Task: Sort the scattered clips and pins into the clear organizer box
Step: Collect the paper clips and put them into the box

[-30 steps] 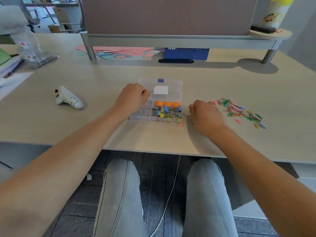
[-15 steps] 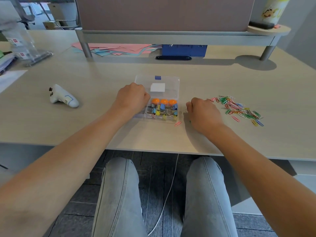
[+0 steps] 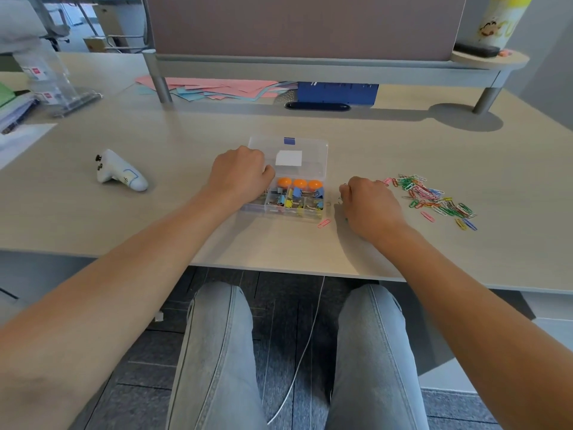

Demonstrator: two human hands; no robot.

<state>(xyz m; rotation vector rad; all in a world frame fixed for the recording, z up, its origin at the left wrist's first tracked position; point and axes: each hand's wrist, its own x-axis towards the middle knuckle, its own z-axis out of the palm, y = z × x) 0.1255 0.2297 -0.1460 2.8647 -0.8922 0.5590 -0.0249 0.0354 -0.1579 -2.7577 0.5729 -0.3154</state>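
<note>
Now, the clear organizer box [image 3: 313, 150] sits mid-desk with its lid flipped open toward the back, and the near compartments are packed with colourful binder clips [image 3: 296, 198] and three orange pins [image 3: 299, 183]. The left hand [image 3: 240, 178] rests on the box's left side, fingers curled under; whether they hold anything, I cannot tell. The right hand [image 3: 367, 204] is down on the desk [image 3: 186, 144] just right of the box, fingers curled in, and what looks like a thin wire clip peeks out at its fingertips, though it is too small to say for sure. One pink paper clip [image 3: 324, 223] lies alone by the box's near right corner. Further right, the scattered paper clips [image 3: 434, 198] spread in a bright heap. A white controller [image 3: 121, 175] lies well off to the left.
</note>
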